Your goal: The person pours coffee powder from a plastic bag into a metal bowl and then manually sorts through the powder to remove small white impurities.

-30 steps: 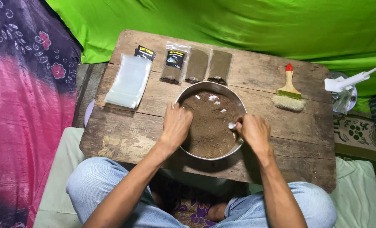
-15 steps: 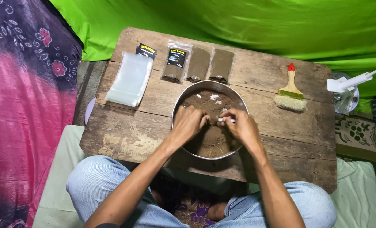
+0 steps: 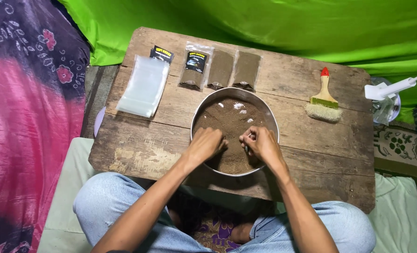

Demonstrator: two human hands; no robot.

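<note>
Hands are seen buried in brown powder (image 3: 227, 122) inside a round metal bowl (image 3: 270, 122) at the middle of a worn wooden table (image 3: 138, 150). The left hand (image 3: 206, 144) is laid loosely curled on the powder at the bowl's near left, fingers bent down into it; whether anything is held beneath cannot be told. The right hand (image 3: 261, 144) is curled just beside it at the near right, fingertips pinched around a small pale object that is too small to identify. The two hands are nearly touching. A few white flecks are scattered across the far part of the powder.

Beyond the bowl, three filled pouches (image 3: 220, 69) of brown powder are lined up along the table's far edge, one of them bearing a dark label. To their left, a stack of empty clear bags (image 3: 143, 86) is laid flat, with a dark card peeking out at its far end. On the far right of the table, a brush (image 3: 324, 98) with a wooden handle and red tip is lying, well apart from the bowl. Green cloth (image 3: 264, 23) is spread behind the table, and pink patterned fabric (image 3: 25, 131) is draped at left.
</note>
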